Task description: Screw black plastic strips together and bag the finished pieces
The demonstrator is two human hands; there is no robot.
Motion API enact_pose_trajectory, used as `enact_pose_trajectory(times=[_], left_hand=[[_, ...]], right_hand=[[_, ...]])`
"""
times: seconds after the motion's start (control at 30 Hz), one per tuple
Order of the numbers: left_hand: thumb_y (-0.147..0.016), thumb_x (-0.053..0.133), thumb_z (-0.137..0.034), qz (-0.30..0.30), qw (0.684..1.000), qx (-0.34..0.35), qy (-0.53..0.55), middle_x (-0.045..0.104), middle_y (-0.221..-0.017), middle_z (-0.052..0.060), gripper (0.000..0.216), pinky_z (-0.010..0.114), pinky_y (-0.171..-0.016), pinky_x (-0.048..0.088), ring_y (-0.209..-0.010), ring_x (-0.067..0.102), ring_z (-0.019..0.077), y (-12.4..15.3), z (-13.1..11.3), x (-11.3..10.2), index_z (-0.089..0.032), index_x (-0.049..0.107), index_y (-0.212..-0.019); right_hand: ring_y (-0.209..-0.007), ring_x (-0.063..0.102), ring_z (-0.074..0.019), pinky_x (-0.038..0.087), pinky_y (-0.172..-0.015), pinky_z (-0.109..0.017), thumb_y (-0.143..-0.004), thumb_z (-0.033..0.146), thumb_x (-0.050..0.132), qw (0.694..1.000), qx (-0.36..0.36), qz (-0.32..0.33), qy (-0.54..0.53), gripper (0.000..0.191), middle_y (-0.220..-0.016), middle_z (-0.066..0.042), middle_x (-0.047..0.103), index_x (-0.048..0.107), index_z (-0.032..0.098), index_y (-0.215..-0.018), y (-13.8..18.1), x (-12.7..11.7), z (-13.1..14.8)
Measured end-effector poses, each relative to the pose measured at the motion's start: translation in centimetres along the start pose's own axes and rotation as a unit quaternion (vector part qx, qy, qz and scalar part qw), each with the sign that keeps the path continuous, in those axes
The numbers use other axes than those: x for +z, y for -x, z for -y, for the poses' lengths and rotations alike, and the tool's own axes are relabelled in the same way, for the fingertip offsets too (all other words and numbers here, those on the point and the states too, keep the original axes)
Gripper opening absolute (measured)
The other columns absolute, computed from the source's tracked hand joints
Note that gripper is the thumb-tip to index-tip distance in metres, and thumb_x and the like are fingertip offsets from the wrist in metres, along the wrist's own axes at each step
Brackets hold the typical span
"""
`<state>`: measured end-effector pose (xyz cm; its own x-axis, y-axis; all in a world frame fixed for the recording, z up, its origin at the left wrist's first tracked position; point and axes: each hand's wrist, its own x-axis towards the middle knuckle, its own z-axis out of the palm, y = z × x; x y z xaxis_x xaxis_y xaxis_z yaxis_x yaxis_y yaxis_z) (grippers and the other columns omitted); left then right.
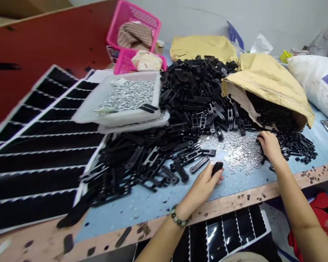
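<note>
Left hand (205, 182) near table (153, 203) front edge, grip clenched round small black part (217, 167). Right hand (269, 145) palm-down on scatter of small silver pieces (237, 149), fingers at black parts beside torn tan sack (268, 80); cannot tell whether its grip holds anything. Big heap of black parts (191, 94) behind. Clear tray of silver pieces (125, 98) left of heap.

Head-worn camera, looking forward and down over a workbench.
It sits close above the near table edge (235, 202), tilted so the bench slopes; both forearms enter from the near right, the wall (262, 18) closes the far side.
</note>
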<state>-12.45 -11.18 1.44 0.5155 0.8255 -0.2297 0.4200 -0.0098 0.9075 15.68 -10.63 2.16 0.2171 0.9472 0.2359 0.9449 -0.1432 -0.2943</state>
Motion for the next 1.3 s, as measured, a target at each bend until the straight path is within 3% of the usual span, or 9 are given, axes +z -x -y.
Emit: enact_pose_trajectory(times=[0.07, 0.17, 0.27, 0.47, 0.67, 0.77, 0.9, 1.1, 1.3], left_hand=[[-0.09, 0.039, -0.041, -0.002, 1.0, 0.003, 0.01, 0.058, -0.072, -0.001, 0.023, 0.03, -0.068, 0.047, -0.068, 0.058, 0.0166, -0.1, -0.2, 0.3, -0.02, 0.047, -0.097], [-0.092, 0.04, -0.036, -0.016, 0.999, 0.051, -0.001, 0.06, -0.082, 0.001, 0.023, 0.032, -0.072, 0.048, -0.078, 0.059, 0.0181, 0.4, -0.3, 0.3, -0.02, 0.047, -0.107], [-0.093, 0.044, -0.035, -0.024, 0.992, 0.119, -0.046, 0.061, -0.1, 0.005, 0.022, 0.034, -0.08, 0.048, -0.092, 0.059, 0.02, 1.2, -0.1, 0.3, -0.02, 0.047, -0.109], [-0.097, 0.04, -0.038, -0.055, 0.949, 0.178, -0.254, 0.061, -0.085, 0.004, 0.023, 0.031, -0.065, 0.047, -0.074, 0.061, 0.0197, 1.8, 0.9, 0.0, -0.017, 0.051, -0.098], [-0.099, 0.035, -0.037, -0.047, 0.912, 0.224, -0.339, 0.058, -0.07, 0.002, 0.029, 0.026, -0.056, 0.041, -0.063, 0.058, 0.0171, 1.7, 0.5, -0.4, -0.016, 0.052, -0.086], [-0.098, 0.04, -0.036, -0.058, 0.944, 0.173, -0.276, 0.058, -0.069, 0.0, 0.024, 0.026, -0.057, 0.042, -0.062, 0.057, 0.0161, 1.8, 0.5, -0.8, -0.017, 0.052, -0.087], [-0.096, 0.042, -0.028, -0.089, 0.977, 0.129, -0.146, 0.06, -0.083, 0.002, 0.014, 0.03, -0.069, 0.047, -0.076, 0.059, 0.0174, 1.3, 1.0, -1.0, -0.018, 0.051, -0.101], [-0.093, 0.05, -0.025, -0.001, 0.943, 0.237, -0.231, 0.058, -0.098, 0.005, 0.011, 0.037, -0.086, 0.044, -0.094, 0.053, 0.0205, -0.7, 2.2, 0.5, -0.018, 0.057, -0.097], [-0.091, 0.053, -0.018, 0.06, 0.915, 0.273, -0.292, 0.058, -0.104, 0.004, 0.012, 0.036, -0.09, 0.04, -0.098, 0.05, 0.02, -2.0, 2.6, 1.0, -0.02, 0.06, -0.101]], right_hand=[[-0.09, 0.056, -0.0204, 0.046, -0.081, -0.034, -0.094, 0.025, 0.041, 0.987, -0.065, 0.012, -0.149, 0.029, -0.095, -0.008, 0.059, 0.062, 0.021, -0.115, 1.7, -0.1, 2.3], [-0.087, 0.057, -0.0169, 0.048, -0.075, -0.03, -0.096, 0.025, 0.037, 0.935, -0.145, 0.115, -0.304, 0.033, -0.094, -0.006, 0.057, 0.06, 0.025, -0.12, 4.8, -0.1, 6.0], [-0.079, 0.059, -0.0168, 0.049, -0.07, -0.03, -0.092, 0.026, 0.046, 0.913, -0.137, 0.164, -0.346, 0.023, -0.089, -0.004, 0.062, 0.061, 0.023, -0.11, 6.7, 0.3, 8.6], [-0.062, 0.057, -0.0143, 0.046, -0.061, -0.026, -0.088, 0.026, 0.053, 0.908, -0.12, 0.201, -0.347, 0.01, -0.074, 0.0, 0.064, 0.06, 0.021, -0.094, 6.9, 0.5, 9.5], [-0.066, 0.061, -0.0159, 0.048, -0.063, -0.028, -0.092, 0.033, 0.049, 0.925, -0.093, 0.141, -0.341, 0.017, -0.077, -0.002, 0.064, 0.057, 0.021, -0.1, 8.2, 1.0, 9.0], [-0.08, 0.06, -0.0188, 0.05, -0.073, -0.033, -0.092, 0.033, 0.05, 0.947, -0.125, 0.115, -0.273, 0.02, -0.092, -0.006, 0.062, 0.055, 0.02, -0.107, 8.8, 2.2, 8.4], [-0.086, 0.055, -0.0239, 0.047, -0.077, -0.04, -0.092, 0.027, 0.051, 0.968, -0.179, 0.095, -0.144, 0.012, -0.089, -0.008, 0.059, 0.061, 0.021, -0.09, 9.3, 4.0, 7.6], [-0.097, 0.056, -0.025, 0.048, -0.084, -0.043, -0.09, 0.03, 0.055, 0.965, -0.153, 0.01, -0.211, 0.026, -0.105, -0.011, 0.06, 0.054, 0.021, -0.115, 10.7, 4.3, 6.0], [-0.088, 0.059, -0.0224, 0.05, -0.079, -0.041, -0.093, 0.022, 0.049, 0.964, -0.176, 0.015, -0.198, 0.02, -0.096, -0.008, 0.065, 0.065, 0.024, -0.104, 12.0, 4.6, 5.3]])
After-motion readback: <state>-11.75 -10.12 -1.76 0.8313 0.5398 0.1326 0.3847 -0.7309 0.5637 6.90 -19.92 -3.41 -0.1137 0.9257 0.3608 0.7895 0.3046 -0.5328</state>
